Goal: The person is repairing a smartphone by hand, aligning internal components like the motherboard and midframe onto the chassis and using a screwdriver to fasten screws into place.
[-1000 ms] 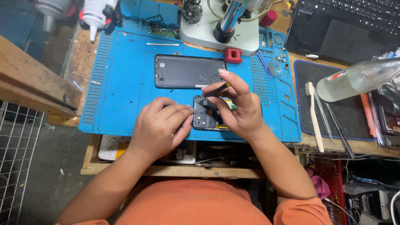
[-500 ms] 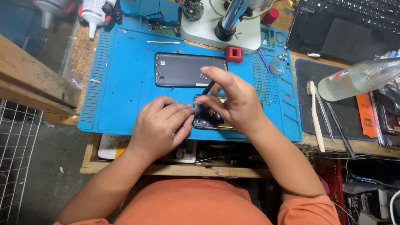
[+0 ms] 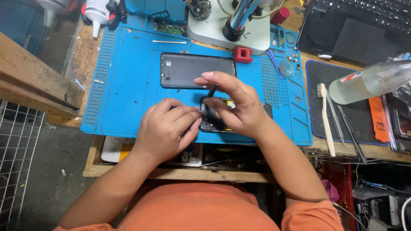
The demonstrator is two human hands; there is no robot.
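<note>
**Hands working over an opened phone on the blue mat**

Right hand (image 3: 233, 105) is pinching a thin black tool (image 3: 211, 92) between thumb and fingers, its tip pointing down at the opened dark smartphone body (image 3: 214, 122), which is lying near the front edge of the blue silicone work mat (image 3: 128, 64). Left hand (image 3: 165, 130) is curling closed over the phone's left end, fingertips pressing on it. Just behind the hands, a dark grey rectangular back cover (image 3: 188, 70) is lying flat mid-mat. A small red block (image 3: 242, 54) is sitting beyond it, beside the white microscope base (image 3: 214, 34) at the mat's far edge. Right of the mat, a white-handled brush (image 3: 326, 119) is resting on a black pad (image 3: 317, 72).
</note>
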